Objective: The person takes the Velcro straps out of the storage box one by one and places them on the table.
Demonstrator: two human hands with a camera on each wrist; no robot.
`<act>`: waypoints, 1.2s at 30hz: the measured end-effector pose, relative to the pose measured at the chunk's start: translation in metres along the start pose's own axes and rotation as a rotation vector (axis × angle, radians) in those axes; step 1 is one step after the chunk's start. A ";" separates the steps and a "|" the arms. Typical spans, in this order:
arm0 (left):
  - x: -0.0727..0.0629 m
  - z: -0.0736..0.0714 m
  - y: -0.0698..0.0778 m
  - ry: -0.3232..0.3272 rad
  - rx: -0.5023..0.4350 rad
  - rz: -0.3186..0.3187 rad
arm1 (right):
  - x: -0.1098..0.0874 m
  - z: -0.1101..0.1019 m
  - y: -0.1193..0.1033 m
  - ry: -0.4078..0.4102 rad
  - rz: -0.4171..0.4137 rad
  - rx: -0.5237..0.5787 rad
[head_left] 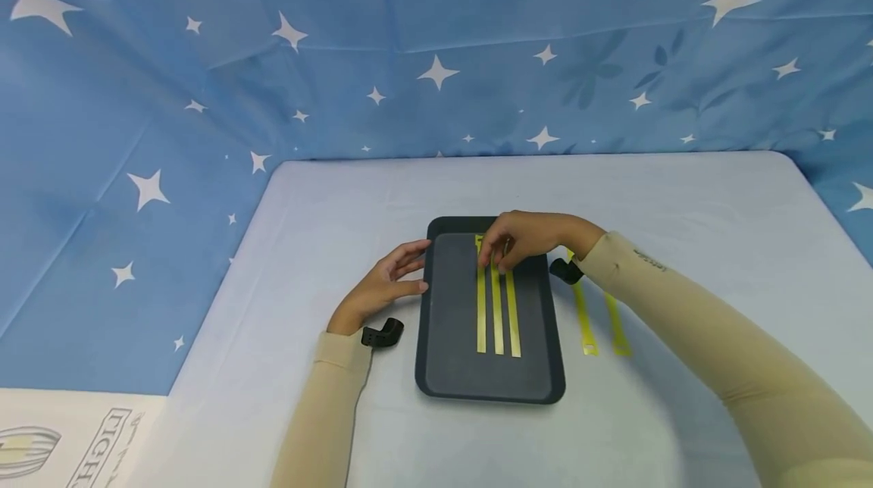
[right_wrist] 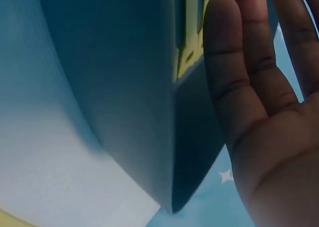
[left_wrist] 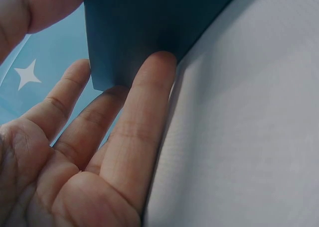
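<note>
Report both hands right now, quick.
Left hand: open, touching the side of the tray.
Right hand: at the yellow strips in the tray; whether it pinches one cannot be told.

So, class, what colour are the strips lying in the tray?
The strips are yellow, against the dark grey tray; the head view shows them best.

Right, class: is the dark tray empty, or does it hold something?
The tray is not empty: three yellow strips lie lengthwise inside it, partly beneath the right hand.
</note>
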State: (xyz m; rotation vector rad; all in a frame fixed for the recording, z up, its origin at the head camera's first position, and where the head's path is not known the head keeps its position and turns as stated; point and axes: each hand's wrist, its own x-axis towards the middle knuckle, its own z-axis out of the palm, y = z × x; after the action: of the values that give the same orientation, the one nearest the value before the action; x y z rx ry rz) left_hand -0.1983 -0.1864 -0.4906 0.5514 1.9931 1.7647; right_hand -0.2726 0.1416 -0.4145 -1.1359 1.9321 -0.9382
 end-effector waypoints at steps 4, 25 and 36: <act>0.000 -0.001 0.000 -0.007 -0.003 0.007 | 0.007 0.002 0.001 -0.015 0.013 -0.017; 0.002 -0.003 0.000 -0.004 0.002 0.001 | 0.038 0.001 -0.007 -0.049 0.054 -0.129; 0.003 -0.005 -0.003 -0.012 0.008 0.008 | 0.050 0.008 0.000 -0.051 0.071 -0.202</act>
State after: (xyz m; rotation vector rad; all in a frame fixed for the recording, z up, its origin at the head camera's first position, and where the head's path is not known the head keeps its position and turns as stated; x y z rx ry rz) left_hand -0.2036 -0.1888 -0.4932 0.5720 1.9942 1.7547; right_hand -0.2845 0.0947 -0.4283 -1.1836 2.0467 -0.6820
